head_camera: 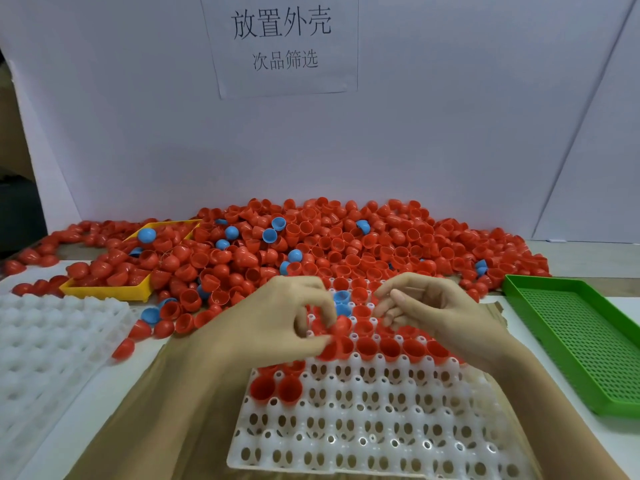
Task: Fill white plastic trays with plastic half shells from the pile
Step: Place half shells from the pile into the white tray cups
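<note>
- Pinching a red half shell (pixel 341 327) in curled fingers, the left hand (pixel 277 317) works over the white tray's (pixel 363 427) filled far rows.
- The right hand (pixel 433 306) hovers beside it, fingers loosely bent, apparently holding nothing.
- The pile (pixel 346 237) crowds the tray's far edge.
- Risk: a tilted shell could miss its socket and knock seated neighbours askew.
- Loose shells might spill onto the open near rows.

The table (pixel 571 258) was covered at the back by a pile (pixel 346 244) of red and blue shells. A yellow tray (pixel 104 292) and a white tray (pixel 45 341) were set at the left, a green tray (pixel 581 341) at the right. Brown paper (pixel 138 410) was spread in front, and a holed white tray (pixel 363 427) was laid on it.
</note>
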A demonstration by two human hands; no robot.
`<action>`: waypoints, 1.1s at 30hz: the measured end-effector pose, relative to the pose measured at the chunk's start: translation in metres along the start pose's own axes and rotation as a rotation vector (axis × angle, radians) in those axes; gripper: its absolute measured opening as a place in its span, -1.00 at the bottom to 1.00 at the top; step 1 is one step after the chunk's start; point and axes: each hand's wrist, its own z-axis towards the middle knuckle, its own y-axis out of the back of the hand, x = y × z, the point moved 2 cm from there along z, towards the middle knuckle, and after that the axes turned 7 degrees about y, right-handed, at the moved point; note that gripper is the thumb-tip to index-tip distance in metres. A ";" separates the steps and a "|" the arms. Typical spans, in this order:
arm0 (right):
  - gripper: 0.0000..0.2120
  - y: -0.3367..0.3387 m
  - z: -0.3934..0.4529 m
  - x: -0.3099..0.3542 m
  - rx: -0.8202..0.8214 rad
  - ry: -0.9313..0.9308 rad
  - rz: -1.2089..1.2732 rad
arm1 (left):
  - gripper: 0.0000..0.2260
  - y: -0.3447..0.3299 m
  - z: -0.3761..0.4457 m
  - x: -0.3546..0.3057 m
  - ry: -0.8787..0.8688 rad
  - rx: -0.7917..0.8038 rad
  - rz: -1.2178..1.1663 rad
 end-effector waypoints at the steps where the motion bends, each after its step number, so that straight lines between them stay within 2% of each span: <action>1: -0.79 0.004 0.000 -0.002 -0.046 -0.013 0.008 | -0.89 0.001 -0.003 0.005 0.032 0.025 0.077; 5: -0.78 0.017 0.000 -0.010 -0.153 -0.060 0.009 | -0.91 -0.009 -0.006 0.004 0.083 0.101 0.264; 10: -0.78 0.020 -0.001 -0.013 -0.171 -0.073 0.022 | -0.91 -0.027 -0.006 -0.002 0.083 0.181 0.391; 14: -0.77 0.022 -0.001 -0.014 -0.169 -0.063 0.032 | -0.90 -0.030 -0.007 0.003 0.124 0.191 0.390; 24: -0.79 0.037 -0.004 -0.016 -0.243 -0.049 0.086 | -0.79 -0.025 -0.005 0.008 0.067 0.170 0.398; 27: -0.78 0.042 -0.005 -0.016 -0.283 -0.052 0.122 | -0.79 -0.006 -0.006 0.015 0.095 0.163 0.224; 29: -0.77 0.044 -0.005 -0.016 -0.303 -0.048 0.148 | -0.80 0.004 -0.002 0.024 0.133 0.108 0.053; 33: -0.76 0.047 -0.004 -0.018 -0.332 -0.026 0.211 | -0.97 0.001 0.030 0.049 0.219 -0.274 -0.053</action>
